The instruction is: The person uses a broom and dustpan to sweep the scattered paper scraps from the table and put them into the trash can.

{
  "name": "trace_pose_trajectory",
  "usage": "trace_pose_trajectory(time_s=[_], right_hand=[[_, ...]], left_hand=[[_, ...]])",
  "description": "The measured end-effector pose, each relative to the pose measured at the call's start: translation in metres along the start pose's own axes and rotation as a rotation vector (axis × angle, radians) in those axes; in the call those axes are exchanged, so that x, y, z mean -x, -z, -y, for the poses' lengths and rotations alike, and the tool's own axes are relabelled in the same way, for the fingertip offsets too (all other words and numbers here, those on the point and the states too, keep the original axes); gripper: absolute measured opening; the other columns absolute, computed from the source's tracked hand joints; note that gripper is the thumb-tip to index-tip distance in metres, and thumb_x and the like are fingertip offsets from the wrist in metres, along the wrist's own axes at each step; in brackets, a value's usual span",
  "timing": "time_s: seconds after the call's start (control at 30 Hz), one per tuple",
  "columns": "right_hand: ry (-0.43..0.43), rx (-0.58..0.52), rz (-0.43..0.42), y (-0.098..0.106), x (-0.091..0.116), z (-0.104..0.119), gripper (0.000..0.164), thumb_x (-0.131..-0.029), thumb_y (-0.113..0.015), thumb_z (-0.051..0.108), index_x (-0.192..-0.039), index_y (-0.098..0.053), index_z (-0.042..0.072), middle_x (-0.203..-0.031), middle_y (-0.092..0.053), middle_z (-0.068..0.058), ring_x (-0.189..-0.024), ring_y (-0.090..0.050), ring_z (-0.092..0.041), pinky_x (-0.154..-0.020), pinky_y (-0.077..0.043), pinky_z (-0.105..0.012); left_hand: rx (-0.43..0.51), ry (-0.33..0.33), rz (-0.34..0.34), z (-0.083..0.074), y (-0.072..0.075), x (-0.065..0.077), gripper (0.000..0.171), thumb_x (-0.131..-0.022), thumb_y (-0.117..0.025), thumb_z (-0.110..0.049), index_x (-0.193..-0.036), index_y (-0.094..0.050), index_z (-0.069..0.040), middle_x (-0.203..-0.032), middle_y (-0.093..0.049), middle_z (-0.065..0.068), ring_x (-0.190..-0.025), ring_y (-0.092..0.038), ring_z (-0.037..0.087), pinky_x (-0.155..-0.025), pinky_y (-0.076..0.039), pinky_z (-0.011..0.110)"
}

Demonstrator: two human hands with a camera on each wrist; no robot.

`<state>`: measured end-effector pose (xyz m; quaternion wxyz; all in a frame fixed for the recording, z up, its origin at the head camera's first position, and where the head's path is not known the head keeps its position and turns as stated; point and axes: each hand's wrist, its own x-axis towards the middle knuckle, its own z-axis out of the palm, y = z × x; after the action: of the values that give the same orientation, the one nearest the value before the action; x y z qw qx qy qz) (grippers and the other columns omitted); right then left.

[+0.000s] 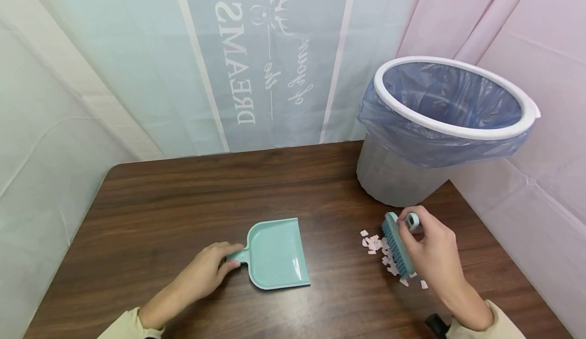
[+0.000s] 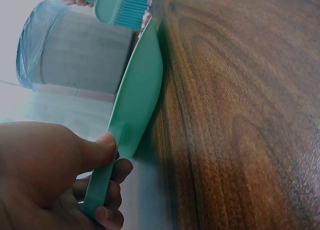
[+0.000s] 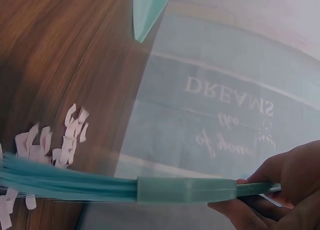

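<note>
My left hand (image 1: 204, 269) grips the handle of a mint-green dustpan (image 1: 276, 253), thumb on one side and fingers curled on the other in the left wrist view. The pan's wide edge faces right, toward a pile of white paper scraps (image 1: 373, 243). On the right, my right hand (image 1: 432, 250) holds a teal hand brush (image 1: 397, 245) by its handle. Its bristles (image 3: 65, 177) stand among the scraps, with some pieces on either side of them. A gap of bare wood separates the pan from the scraps.
A grey trash bin (image 1: 393, 171) with a white rim and blue liner bag stands at the table's back right, behind the brush. Printed curtain cloth (image 1: 284, 64) hangs along the back edge of the dark wooden table (image 1: 183, 191). A black object (image 1: 437, 325) shows near the right sleeve.
</note>
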<state>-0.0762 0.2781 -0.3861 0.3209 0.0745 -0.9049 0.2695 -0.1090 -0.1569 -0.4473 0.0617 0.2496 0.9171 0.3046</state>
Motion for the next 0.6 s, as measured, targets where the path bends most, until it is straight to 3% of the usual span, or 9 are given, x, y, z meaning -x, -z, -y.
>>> trace_pose_trajectory(time_s=[0.37, 0.6], right_hand=[[0.023, -0.101, -0.010, -0.021, -0.007, 0.015, 0.028, -0.081, -0.072, -0.013, -0.093, -0.065, 0.011, -0.074, -0.059, 0.004, -0.057, -0.047, -0.003, -0.050, -0.039, -0.012], [0.056, -0.155, 0.018, -0.038, -0.011, 0.026, 0.026, -0.083, -0.071, -0.010, -0.093, -0.063, 0.012, -0.077, -0.058, 0.005, -0.065, -0.050, -0.005, -0.053, -0.040, -0.013]], left_hand=[[0.017, 0.016, 0.009, -0.003, -0.002, -0.001, 0.035, -0.093, -0.073, -0.008, -0.127, -0.069, 0.000, -0.115, -0.072, 0.006, -0.108, -0.067, 0.026, -0.091, -0.055, 0.045], [0.008, 0.012, 0.009, -0.004, -0.001, 0.000, 0.035, -0.093, -0.073, -0.009, -0.127, -0.069, -0.001, -0.113, -0.072, 0.003, -0.107, -0.067, 0.025, -0.090, -0.055, 0.046]])
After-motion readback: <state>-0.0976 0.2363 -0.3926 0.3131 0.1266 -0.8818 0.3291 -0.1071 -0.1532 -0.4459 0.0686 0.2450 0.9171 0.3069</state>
